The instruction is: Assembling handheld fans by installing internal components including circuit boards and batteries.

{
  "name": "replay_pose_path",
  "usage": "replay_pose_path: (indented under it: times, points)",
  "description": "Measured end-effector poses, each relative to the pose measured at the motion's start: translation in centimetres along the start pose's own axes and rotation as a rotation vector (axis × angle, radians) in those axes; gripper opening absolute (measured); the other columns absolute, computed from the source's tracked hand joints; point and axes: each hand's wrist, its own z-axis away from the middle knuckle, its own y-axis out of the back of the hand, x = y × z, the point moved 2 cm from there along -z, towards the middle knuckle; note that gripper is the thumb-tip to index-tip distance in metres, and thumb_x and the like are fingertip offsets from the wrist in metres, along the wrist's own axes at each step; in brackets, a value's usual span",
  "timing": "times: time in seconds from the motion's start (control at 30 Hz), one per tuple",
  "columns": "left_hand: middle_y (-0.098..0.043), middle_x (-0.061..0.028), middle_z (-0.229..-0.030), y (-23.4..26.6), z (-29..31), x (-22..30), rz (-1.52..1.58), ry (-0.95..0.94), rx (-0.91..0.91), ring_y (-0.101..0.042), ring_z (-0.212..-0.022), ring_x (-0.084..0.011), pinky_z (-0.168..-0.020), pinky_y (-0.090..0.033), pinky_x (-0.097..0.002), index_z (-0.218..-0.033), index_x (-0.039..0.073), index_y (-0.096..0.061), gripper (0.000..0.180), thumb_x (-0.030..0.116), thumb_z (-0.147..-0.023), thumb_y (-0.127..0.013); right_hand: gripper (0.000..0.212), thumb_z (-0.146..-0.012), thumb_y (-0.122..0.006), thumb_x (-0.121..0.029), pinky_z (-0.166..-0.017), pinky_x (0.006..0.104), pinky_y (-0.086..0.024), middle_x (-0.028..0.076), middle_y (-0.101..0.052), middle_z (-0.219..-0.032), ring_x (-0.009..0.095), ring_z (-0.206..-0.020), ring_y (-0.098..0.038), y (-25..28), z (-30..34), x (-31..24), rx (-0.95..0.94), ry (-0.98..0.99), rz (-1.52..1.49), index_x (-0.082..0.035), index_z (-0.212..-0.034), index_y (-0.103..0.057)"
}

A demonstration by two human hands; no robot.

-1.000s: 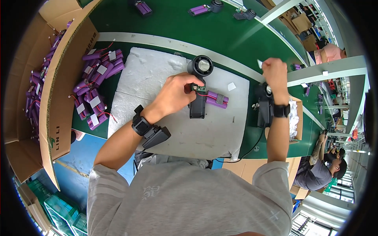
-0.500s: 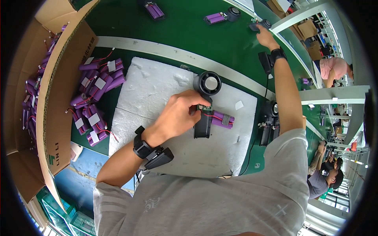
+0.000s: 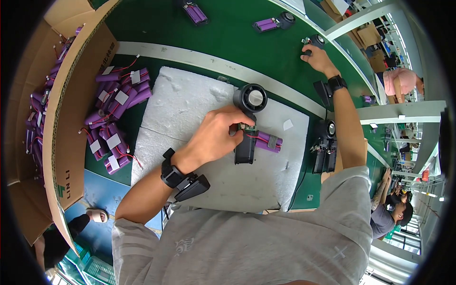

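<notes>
On a white foam board (image 3: 164, 102) lies a black handheld fan (image 3: 251, 98), its round head at the far end and its handle open. My left hand (image 3: 213, 135) pinches the small green circuit board (image 3: 247, 127) at the fan's neck. Red wires run from there to a purple battery pack (image 3: 269, 142) lying to the right of the handle. Far to the right, my right hand (image 3: 319, 61) reaches out and is closed on the dark handle of a second fan (image 3: 315, 42), which also shows a green board. Its fingertips are partly hidden.
Several purple battery packs (image 3: 114, 99) lie piled at left, beside a cardboard box (image 3: 71, 128) holding more. Another opened fan (image 3: 325, 147) stands right of the foam. Beyond a white rail (image 3: 190, 58) lie a fan with batteries (image 3: 275, 22) and a battery unit (image 3: 194, 13).
My right hand has drawn the second fan nearer to me. Items beyond the rail have shifted right. My left hand keeps its pinch. A person's leg and sandal now show at lower left.
</notes>
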Motion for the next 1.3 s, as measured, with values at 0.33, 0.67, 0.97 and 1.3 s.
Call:
replay_pose_path:
  times: [0.33, 0.67, 0.97, 1.3]
  points:
    - [-0.065, -0.0121, -0.088, 0.1, -0.1, 0.2, 0.051, 0.015, -0.003, -0.062, -0.067, -0.021, -0.064, -0.052, -0.0315, -0.098, 0.004, -0.07, 0.031, -0.008, -0.071, -0.063, 0.018, -0.083, -0.07, -0.018, -0.054, 0.0305, -0.037, 0.005, -0.049, -0.06, 0.015, -0.056, -0.047, 4.7, 20.2, -9.0, -0.268, 0.074, -0.293, -0.005, -0.093, -0.062]
    - [-0.066, -0.0044, -0.093, 0.1, -0.2, 0.2, 0.003, 0.055, -0.028, -0.059, -0.069, -0.0099, -0.065, -0.049, -0.0239, -0.102, 0.005, -0.07, 0.03, -0.009, -0.076, -0.063, 0.019, -0.082, -0.07, -0.013, -0.058, 0.0328, -0.043, 0.008, -0.056, -0.075, 0.018, -0.062, -0.054, 3.3, 28.6, -10.7, -0.252, 0.144, -0.312, -0.004, -0.098, -0.064]
    - [-0.066, -0.0035, -0.092, 0.4, -0.2, 0.1, -0.013, 0.104, -0.03, -0.058, -0.068, -0.0085, -0.065, -0.049, -0.023, -0.103, 0.005, -0.07, 0.03, -0.007, -0.076, -0.065, 0.037, -0.077, -0.07, 0.002, -0.072, 0.0332, -0.052, 0.011, -0.06, -0.091, 0.028, -0.083, -0.062, 3.4, 27.8, -18.3, -0.026, 0.311, -0.517, -0.004, -0.112, -0.061]
    - [-0.066, -0.0049, -0.092, 0.7, -0.1, 0.1, -0.047, 0.087, -0.031, -0.061, -0.069, -0.0103, -0.065, -0.05, -0.0237, -0.103, 0.005, -0.071, 0.03, -0.006, -0.075, -0.065, 0.044, -0.075, -0.066, 0.006, -0.073, 0.0332, -0.053, 0.012, -0.064, -0.1, 0.024, -0.088, -0.066, -2.3, 25.3, -19.3, 0.083, 0.358, -0.635, -0.006, -0.116, -0.056]
